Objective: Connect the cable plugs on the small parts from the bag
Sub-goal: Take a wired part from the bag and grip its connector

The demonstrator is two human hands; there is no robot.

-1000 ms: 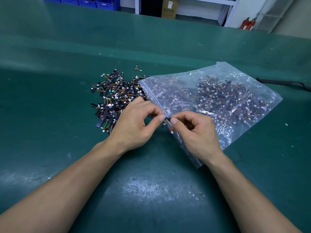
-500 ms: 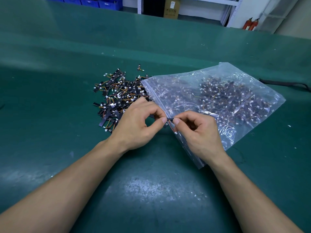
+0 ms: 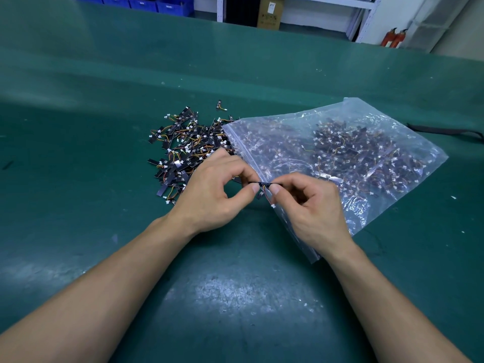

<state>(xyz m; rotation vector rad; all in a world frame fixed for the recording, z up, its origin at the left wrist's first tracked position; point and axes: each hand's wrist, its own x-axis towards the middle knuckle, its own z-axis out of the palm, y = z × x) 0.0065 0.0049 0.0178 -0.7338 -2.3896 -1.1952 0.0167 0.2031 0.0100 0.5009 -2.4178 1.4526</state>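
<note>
Even, fairly bright light falls from overhead. It leaves a pale glare patch on the green counter (image 3: 78, 179) near the bottom and glints on the plastic bag (image 3: 408, 163). Shadows are soft. The wide lens curves the counter's far edge; the back of the room is slightly soft.

A dull green counter (image 3: 235, 61) fills most of the view, its worn surface catching a pale glare of overhead light near the front edge. Beyond its far edge stand blue bins (image 3: 146, 2), a black cabinet (image 3: 242, 10), a cardboard box (image 3: 269, 13) and white shelving (image 3: 364, 17). Two red fire extinguishers (image 3: 392, 38) stand by a pale wall (image 3: 461, 35). A black strap (image 3: 445, 131) lies at the counter's right.
</note>
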